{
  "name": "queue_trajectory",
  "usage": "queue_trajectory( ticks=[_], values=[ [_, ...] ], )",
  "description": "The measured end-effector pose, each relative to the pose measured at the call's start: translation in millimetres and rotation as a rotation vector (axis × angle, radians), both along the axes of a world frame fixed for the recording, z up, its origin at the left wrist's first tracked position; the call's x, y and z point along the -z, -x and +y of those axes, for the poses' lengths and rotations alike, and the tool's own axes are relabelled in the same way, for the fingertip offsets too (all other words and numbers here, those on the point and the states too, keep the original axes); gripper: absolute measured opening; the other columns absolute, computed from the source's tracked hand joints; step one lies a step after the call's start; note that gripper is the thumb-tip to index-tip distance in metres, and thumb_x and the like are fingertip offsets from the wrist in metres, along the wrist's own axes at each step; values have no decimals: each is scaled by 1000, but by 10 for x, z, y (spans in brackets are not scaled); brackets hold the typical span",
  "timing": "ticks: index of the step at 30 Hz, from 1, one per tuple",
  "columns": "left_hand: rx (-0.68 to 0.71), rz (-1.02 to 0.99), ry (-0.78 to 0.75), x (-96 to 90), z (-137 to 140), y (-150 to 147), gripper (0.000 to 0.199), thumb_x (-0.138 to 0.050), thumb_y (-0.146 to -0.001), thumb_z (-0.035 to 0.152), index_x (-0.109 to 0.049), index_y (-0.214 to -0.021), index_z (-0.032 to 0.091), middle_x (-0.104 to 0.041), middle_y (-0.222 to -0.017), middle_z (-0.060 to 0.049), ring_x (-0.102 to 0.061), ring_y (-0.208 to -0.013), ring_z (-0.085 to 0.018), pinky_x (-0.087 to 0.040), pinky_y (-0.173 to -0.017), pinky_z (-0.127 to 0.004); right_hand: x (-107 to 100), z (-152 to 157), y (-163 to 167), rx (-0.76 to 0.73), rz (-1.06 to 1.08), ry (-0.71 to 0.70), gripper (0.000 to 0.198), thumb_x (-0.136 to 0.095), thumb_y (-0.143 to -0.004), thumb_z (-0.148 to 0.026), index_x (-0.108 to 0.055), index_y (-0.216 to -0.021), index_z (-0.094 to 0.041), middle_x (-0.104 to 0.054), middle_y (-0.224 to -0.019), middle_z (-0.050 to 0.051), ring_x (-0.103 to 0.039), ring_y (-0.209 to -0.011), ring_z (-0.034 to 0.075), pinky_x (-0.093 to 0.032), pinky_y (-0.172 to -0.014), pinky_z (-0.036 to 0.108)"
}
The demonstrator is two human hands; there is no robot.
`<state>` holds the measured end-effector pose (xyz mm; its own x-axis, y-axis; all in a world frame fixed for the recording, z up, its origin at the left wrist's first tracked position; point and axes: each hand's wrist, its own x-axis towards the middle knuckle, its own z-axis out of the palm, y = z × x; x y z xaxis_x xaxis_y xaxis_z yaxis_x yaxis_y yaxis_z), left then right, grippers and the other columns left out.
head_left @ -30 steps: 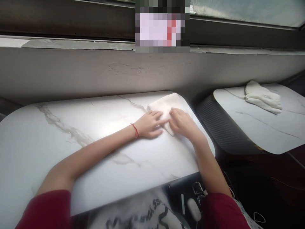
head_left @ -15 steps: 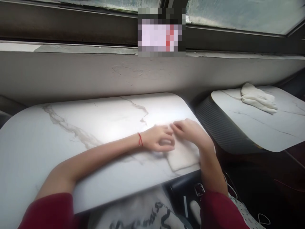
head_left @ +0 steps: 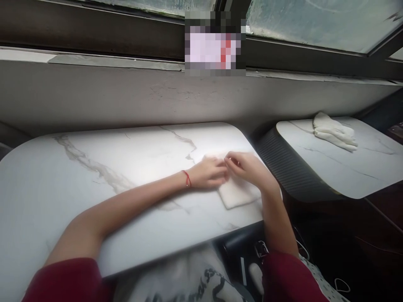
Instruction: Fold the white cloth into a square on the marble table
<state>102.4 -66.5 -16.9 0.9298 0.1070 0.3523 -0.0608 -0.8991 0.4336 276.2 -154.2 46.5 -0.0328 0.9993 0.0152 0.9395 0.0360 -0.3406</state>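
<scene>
A folded white cloth [head_left: 241, 195] lies flat near the right end of the marble-patterned table, partly covered by both hands. My left hand [head_left: 209, 172], with a red string bracelet at the wrist, rests on the cloth's left side. Its fingers are bent and close together, gripping at the fabric. Coming in from the right, my right hand [head_left: 245, 165] is closed in a pinch at the cloth's upper part, its fingertips meeting those of the left. What lies right between the fingertips is too blurred to make out.
To the right, a second marble-patterned table [head_left: 330, 167] carries a crumpled pair of white fabric gloves [head_left: 335, 132]. A wall [head_left: 126, 96] with windows above runs behind both tables. Below the front edge are a dark bag [head_left: 234, 247] and a white cable [head_left: 341, 285].
The cloth has slid away from the front edge toward the wall, along with both hands. My left fingers have drawn closer together. The view has shifted slightly.
</scene>
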Motion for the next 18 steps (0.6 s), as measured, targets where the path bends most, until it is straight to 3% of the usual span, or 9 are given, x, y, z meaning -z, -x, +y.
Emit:
queue_trajectory(
  ticks=[4, 9, 18],
  values=[
    [-222, 1, -106, 26, 190, 43, 29, -36, -101, 28, -62, -107, 17, -62, -114, -13, -54, -106, -25, -43, -99, -42, 174, 56, -16, -82, 36, -145, 31, -39, -100, -36, -64, -108, -19, -66, -108, 12, -64, -98, 24, -50, -86, 39],
    [-369, 50, -224, 42, 469, 140, 31, -34, -101, 23, -60, -113, 12, -60, -122, -16, -51, -113, -28, -42, -101, -41, 423, 133, 27, -189, -87, -242, 43, -40, -100, -32, -53, -139, -19, -54, -144, 19, -48, -137, 34, -44, -106, 56],
    [-556, 195, -267, -157, 796, 368, 29, -38, -93, 15, -62, -109, 10, -63, -117, -18, -54, -109, -29, -40, -96, -40, 655, 339, 161, -282, -123, -330, 45, -33, -103, -30, -55, -140, -16, -49, -152, 19, -40, -147, 30, -39, -113, 52]
  ],
)
